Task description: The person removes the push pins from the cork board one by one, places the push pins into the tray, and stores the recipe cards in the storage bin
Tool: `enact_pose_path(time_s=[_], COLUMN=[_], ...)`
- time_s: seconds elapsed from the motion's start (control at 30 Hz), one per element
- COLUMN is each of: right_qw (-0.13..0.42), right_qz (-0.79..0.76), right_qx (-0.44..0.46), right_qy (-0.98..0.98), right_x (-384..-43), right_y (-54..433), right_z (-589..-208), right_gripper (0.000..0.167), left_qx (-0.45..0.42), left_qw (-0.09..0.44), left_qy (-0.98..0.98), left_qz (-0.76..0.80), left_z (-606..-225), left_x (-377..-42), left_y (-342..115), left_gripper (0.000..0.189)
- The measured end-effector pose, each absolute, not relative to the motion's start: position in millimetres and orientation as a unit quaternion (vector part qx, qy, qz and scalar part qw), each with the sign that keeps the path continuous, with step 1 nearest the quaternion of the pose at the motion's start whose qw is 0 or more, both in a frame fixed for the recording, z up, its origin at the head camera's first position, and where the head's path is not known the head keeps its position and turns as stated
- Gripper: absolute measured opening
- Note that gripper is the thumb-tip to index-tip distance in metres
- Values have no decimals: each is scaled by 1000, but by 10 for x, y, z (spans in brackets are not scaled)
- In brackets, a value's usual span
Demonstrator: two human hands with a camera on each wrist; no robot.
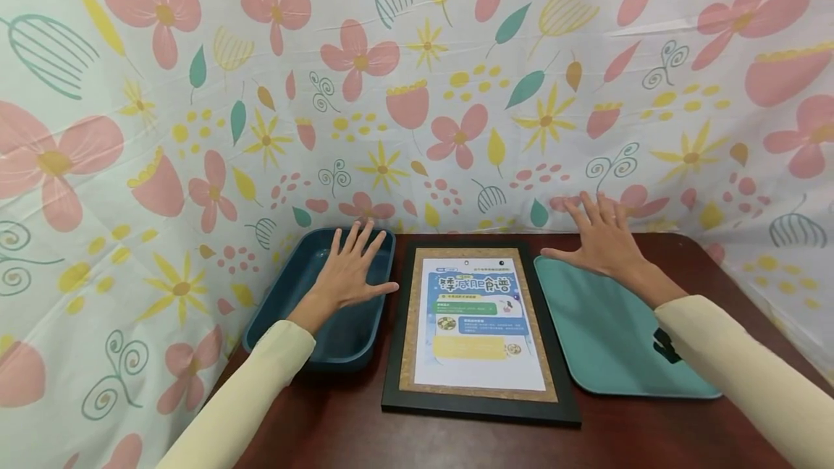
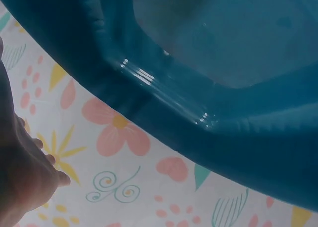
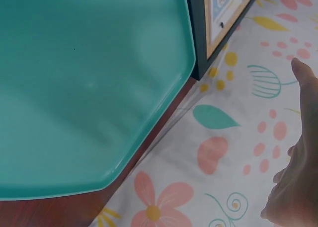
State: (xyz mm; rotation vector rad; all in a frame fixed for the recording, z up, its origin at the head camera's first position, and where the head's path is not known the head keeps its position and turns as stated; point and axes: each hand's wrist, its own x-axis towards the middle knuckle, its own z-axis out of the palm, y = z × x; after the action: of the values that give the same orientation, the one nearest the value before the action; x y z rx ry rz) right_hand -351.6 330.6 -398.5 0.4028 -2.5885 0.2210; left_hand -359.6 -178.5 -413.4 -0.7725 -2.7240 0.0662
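Note:
My left hand [image 1: 348, 275], fingers spread and straight, hovers above the dark blue tub [image 1: 326, 347] on the left side of the table. In the left wrist view the tub's shiny corner [image 2: 149, 83] fills most of the frame, and it holds nothing that shows. With its fingers also spread, my right hand [image 1: 601, 239] is over the far left part of the teal tray [image 1: 599, 339]. Between the two lies a black-framed cork board [image 1: 407, 353] with a printed sheet [image 1: 478, 375] pinned on it. Neither hand grips anything.
The dark red-brown table [image 1: 339, 425] carries all three items side by side. A white curtain [image 1: 417, 187] with flowers and leaves hangs right behind the table and along its left and right sides. A small black object [image 1: 664, 346] shows by the right sleeve, over the tray.

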Motion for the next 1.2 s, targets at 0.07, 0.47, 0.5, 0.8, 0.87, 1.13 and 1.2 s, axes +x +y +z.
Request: enact_pose_path(time_s=[0.07,0.47,0.5,0.8,0.87,1.13,1.2], right_qw=[253,234,230,202,196,191,190], right_qz=[84,99,100,97,98,97,101], right_qx=[150,148,147,153,153,163,166], right_qy=[-952,-956,-957,-962,-964,-963,-962], right_x=[-3520,-3499,-3499,-3510,-3504,-3544,-3555], right_y=[3291,3202,3195,3101,3073,3019,3012], right_z=[-3987,-3994,-3995,-3990,-3989,-4065,-4092], right_gripper=[109,110,111,115,115,117,117], left_qx=[-271,-277,-279,-281,-281,-294,-297], left_qw=[153,140,140,120,113,101,96], left_qy=[-950,-950,-950,-950,-951,-949,-949], left_qz=[21,34,34,62,57,56,49], left_z=[-4133,-4153,-4154,-4180,-4178,-4221,-4249], left_x=[-3582,-3485,-3479,-3407,-3379,-3296,-3295], left_y=[-1765,-1662,-1650,-1536,-1506,-1377,-1351], left_gripper=[109,110,110,111,111,109,108])
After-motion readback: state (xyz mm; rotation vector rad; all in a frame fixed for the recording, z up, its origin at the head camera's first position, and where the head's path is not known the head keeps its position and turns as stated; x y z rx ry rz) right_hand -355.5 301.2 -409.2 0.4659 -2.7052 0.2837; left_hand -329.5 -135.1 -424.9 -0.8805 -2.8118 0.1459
